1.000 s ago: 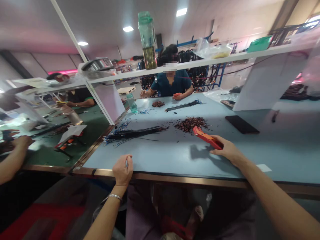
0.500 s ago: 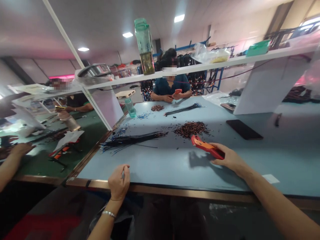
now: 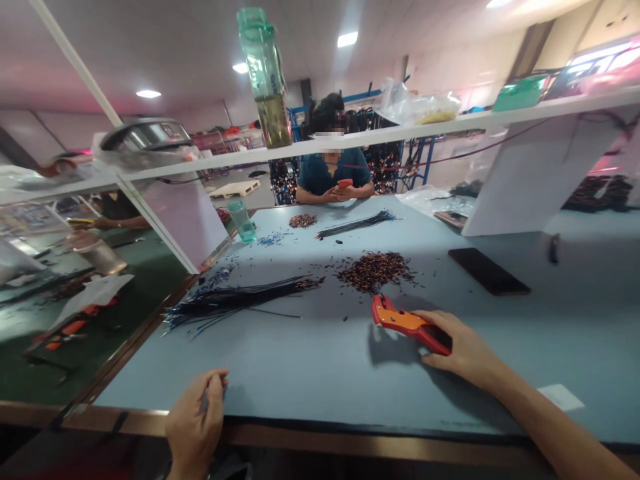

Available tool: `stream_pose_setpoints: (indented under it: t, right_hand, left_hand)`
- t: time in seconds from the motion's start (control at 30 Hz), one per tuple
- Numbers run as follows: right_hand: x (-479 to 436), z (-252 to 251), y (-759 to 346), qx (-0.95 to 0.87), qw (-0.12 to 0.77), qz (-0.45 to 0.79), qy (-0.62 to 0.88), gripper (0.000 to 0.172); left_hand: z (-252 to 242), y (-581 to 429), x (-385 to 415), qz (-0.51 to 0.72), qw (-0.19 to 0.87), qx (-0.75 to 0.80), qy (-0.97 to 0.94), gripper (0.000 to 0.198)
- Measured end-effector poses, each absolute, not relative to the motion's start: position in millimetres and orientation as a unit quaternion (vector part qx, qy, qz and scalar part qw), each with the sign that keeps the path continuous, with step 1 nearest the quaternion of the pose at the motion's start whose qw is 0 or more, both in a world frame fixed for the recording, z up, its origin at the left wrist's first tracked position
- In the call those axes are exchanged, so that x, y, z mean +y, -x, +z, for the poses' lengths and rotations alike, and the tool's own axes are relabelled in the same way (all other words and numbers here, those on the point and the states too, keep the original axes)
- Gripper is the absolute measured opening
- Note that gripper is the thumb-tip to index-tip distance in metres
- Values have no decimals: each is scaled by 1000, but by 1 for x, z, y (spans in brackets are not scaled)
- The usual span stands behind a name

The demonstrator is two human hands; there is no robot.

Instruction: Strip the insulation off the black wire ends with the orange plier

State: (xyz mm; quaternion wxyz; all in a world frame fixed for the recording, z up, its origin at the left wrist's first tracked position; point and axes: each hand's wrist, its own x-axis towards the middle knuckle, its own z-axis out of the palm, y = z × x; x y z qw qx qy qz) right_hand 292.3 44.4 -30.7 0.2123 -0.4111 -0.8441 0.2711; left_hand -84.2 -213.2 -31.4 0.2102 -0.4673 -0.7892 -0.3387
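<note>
My right hand [image 3: 460, 347] grips a red and orange wire stripper [image 3: 400, 320] by its handles and holds it just over the blue-grey table. The stripper's head points left, towards a heap of small dark and copper-coloured pieces [image 3: 377, 270]. At the front edge of the table is my left hand [image 3: 197, 413], its fingers curled in and the thumb against them; nothing shows in it. Beyond it lies a bundle of black wires [image 3: 240, 299], with blue-tipped ends at the left and coppery ends at the right.
A black phone [image 3: 489, 271] lies right of the heap. Further back are a smaller wire bundle [image 3: 355, 225], a small heap [image 3: 303, 221] and a green cup [image 3: 243, 221]. A white shelf [image 3: 330, 145] carrying a tall bottle [image 3: 267, 87] crosses above. Opposite sits a person [image 3: 335, 173] holding something red.
The view has shifted, so the tabletop and both hands sit lower in the picture. My left hand appears further left and stays curled. The wire stripper remains in my right hand.
</note>
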Motion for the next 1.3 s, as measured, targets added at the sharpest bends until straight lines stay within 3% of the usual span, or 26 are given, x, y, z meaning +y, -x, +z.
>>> stream_pose_setpoints:
  t: [0.87,1.17,1.3]
  right_hand:
    - [41,-31,-291,-851,214,239,416,57]
    - [49,-49,-305,-817,245,310,420,61]
    - [52,-29,-303,-809,222,365,403,58]
  left_hand:
    - [-25,76,-213,-361,217,-788,450,27]
    - [-13,76,-208,-356,162,-757,524,19]
    - [6,72,-171,-351,160,-711,588,15]
